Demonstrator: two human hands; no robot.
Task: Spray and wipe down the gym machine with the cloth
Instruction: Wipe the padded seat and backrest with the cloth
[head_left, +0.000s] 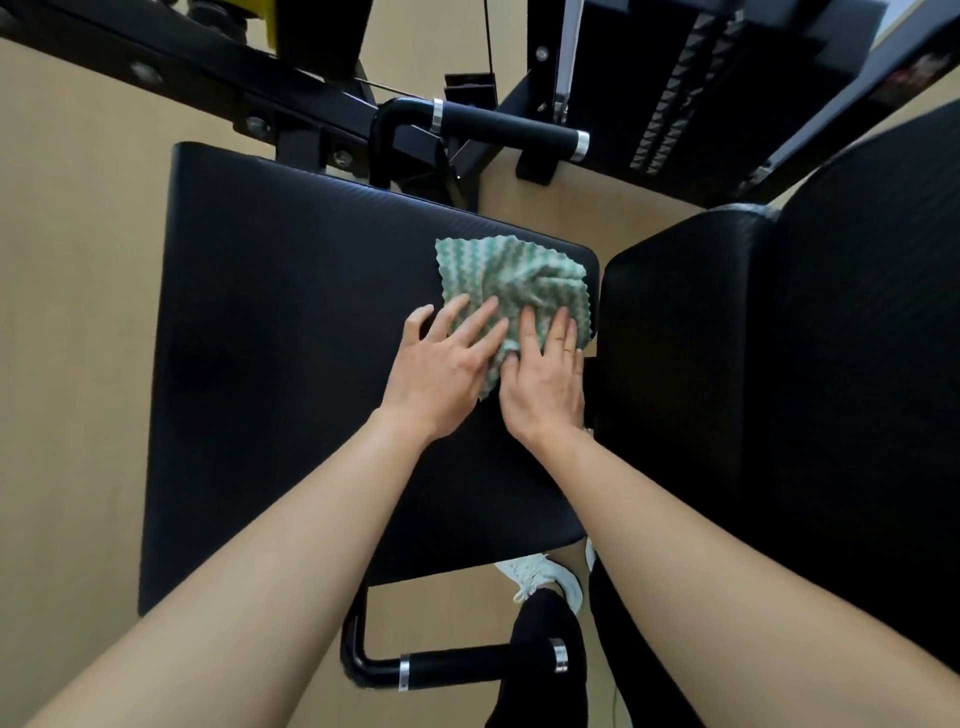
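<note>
A green and white wavy-striped cloth lies crumpled on the black padded seat of the gym machine, near the seat's right edge. My left hand presses flat on the cloth's left part with straight, spread fingers. My right hand lies flat on the cloth's right part, fingers straight and together. No spray bottle is in view.
A black back pad stands right of the seat. Black handles with chrome rings sit above and below the seat. The weight stack and frame fill the top. My white shoe is on the tan floor.
</note>
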